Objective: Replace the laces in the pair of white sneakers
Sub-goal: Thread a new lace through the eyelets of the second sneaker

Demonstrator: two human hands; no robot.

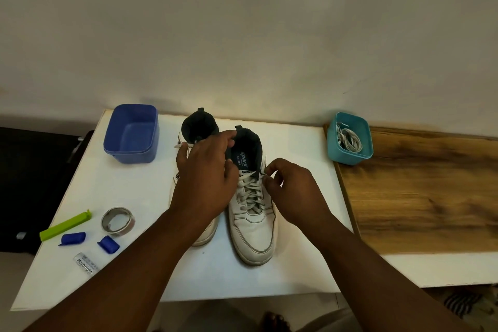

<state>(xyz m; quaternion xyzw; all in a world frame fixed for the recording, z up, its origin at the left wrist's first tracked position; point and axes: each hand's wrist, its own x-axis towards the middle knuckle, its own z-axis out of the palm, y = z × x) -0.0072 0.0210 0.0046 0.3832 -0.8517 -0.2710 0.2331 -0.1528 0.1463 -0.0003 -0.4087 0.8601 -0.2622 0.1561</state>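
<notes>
Two white sneakers stand side by side on the white table (296, 264), toes toward me. The right sneaker (253, 229) is laced with a greyish white lace (250, 191). My right hand (293, 191) pinches the lace end at the sneaker's top right eyelet. My left hand (207, 178) lies over the left sneaker (199, 127), fingertips at the collar of the right sneaker; whether it holds a lace is hidden. A lace tip (178, 146) sticks out left of that hand. A teal tub (350, 155) at the right holds coiled white laces (349, 140).
An empty blue tub (130, 133) stands at the table's back left. Near the front left lie a green clip (64, 225), a tape roll (117, 221), two small blue pieces (72, 238) and a clear label strip (85, 263). A wooden surface (420, 191) adjoins on the right.
</notes>
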